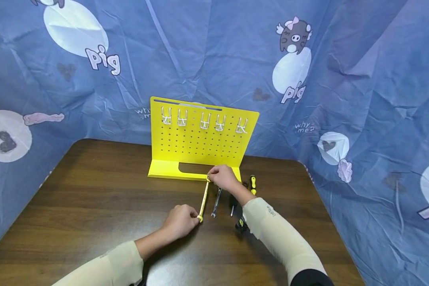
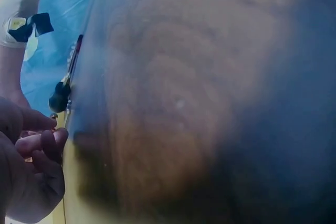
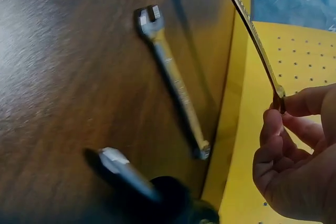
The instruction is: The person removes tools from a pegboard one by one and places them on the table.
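A long, shiny wrench [image 1: 203, 200] is held between both hands, above the wooden table. My left hand [image 1: 180, 222] pinches its near end between thumb and fingers. At the far end, by the front edge of a yellow pegboard [image 1: 196, 143], my right hand [image 1: 224, 177] grips the wrench by its tip. The right wrist view has this wrench [image 3: 252, 30] slanting down into the thumb and fingertips of the right hand [image 3: 299, 156]. Beside it on the table lies a second wrench [image 3: 178, 87]. In the left wrist view, the left hand [image 2: 31, 177] shows curled fingers, but the wrench is hard to make out.
Several white wire hooks [image 1: 204, 121] hang along the pegboard's upper part. Right of the second wrench, partly beneath the right forearm, are a yellow-and-black handle [image 1: 253, 184] and a dark tool with a metal tip [image 3: 118, 161]. A blue patterned cloth [image 1: 221, 51] surrounds the table.
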The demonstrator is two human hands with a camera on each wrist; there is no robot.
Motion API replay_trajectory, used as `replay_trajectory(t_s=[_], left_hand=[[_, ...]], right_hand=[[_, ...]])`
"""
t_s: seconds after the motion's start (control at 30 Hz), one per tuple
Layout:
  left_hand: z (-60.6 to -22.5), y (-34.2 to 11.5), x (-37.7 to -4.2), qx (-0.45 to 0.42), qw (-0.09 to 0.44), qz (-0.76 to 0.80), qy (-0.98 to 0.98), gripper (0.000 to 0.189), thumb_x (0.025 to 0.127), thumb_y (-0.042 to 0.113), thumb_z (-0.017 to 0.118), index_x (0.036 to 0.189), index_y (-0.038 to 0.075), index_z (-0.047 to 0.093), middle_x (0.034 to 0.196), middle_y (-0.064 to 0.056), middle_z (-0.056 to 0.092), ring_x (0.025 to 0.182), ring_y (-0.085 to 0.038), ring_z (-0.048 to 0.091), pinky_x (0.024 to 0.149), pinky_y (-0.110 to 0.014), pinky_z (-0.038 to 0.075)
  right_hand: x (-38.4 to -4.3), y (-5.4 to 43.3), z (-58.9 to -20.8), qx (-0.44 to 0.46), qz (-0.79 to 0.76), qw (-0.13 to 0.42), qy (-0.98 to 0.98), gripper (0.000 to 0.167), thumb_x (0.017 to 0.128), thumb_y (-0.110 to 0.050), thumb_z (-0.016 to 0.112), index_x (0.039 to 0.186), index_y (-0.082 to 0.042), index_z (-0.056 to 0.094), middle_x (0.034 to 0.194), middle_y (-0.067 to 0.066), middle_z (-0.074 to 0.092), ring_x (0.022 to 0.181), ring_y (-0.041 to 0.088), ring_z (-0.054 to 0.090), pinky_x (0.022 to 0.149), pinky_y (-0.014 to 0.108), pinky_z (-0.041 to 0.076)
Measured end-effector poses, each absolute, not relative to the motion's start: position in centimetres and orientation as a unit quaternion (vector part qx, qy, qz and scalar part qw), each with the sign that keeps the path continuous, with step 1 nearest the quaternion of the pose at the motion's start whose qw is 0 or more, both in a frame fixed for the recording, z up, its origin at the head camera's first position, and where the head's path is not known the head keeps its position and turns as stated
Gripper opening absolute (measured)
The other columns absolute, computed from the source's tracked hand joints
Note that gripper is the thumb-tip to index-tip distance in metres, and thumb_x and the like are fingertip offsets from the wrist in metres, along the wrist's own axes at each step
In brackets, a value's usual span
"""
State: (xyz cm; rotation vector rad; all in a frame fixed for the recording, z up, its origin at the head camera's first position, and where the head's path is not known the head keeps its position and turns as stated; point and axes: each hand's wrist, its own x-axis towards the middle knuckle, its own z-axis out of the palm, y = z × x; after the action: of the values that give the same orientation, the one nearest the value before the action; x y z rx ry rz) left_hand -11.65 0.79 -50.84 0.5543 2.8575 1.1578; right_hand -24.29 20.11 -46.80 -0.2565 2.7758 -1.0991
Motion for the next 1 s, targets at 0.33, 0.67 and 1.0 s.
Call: replay_trajectory(t_s=[0.33, 0.67, 1.0], left_hand=[[-51.2, 0.5, -11.6, 0.206, -0.027, 0.335, 0.919, 0.022, 0.082, 0.016, 0.079, 0.062, 0.021, 0.072, 0.063, 0.012, 0.064, 0.056, -0.01, 0.052, 0.053, -0.034, 0.046], [-51.3, 0.7, -11.4, 0.21, -0.034, 0.297, 0.931, 0.037, 0.079, 0.018, 0.081, 0.053, 0.025, 0.056, 0.054, 0.014, 0.048, 0.05, -0.011, 0.043, 0.042, -0.032, 0.036], [-51.6, 0.9, -11.3, 0.204, -0.036, 0.298, 0.932, 0.036, 0.076, 0.014, 0.081, 0.055, 0.023, 0.052, 0.055, 0.012, 0.047, 0.05, -0.012, 0.045, 0.041, -0.032, 0.035]], right_hand=[[-24.2, 20.8, -49.0, -0.074, -0.309, 0.052, 0.947, 0.011, 0.091, -0.015, 0.072, 0.091, -0.01, 0.082, 0.082, -0.002, 0.073, 0.073, 0.013, 0.059, 0.064, 0.027, 0.05], [-23.5, 20.9, -50.0, -0.095, -0.253, 0.034, 0.962, 0.033, 0.09, -0.012, 0.067, 0.057, -0.013, 0.068, 0.048, -0.009, 0.044, 0.051, 0.011, 0.041, 0.05, 0.025, 0.032], [-23.3, 20.2, -50.1, -0.093, -0.216, 0.014, 0.972, 0.034, 0.087, -0.012, 0.068, 0.054, -0.019, 0.066, 0.048, -0.011, 0.046, 0.049, 0.009, 0.039, 0.045, 0.024, 0.03]])
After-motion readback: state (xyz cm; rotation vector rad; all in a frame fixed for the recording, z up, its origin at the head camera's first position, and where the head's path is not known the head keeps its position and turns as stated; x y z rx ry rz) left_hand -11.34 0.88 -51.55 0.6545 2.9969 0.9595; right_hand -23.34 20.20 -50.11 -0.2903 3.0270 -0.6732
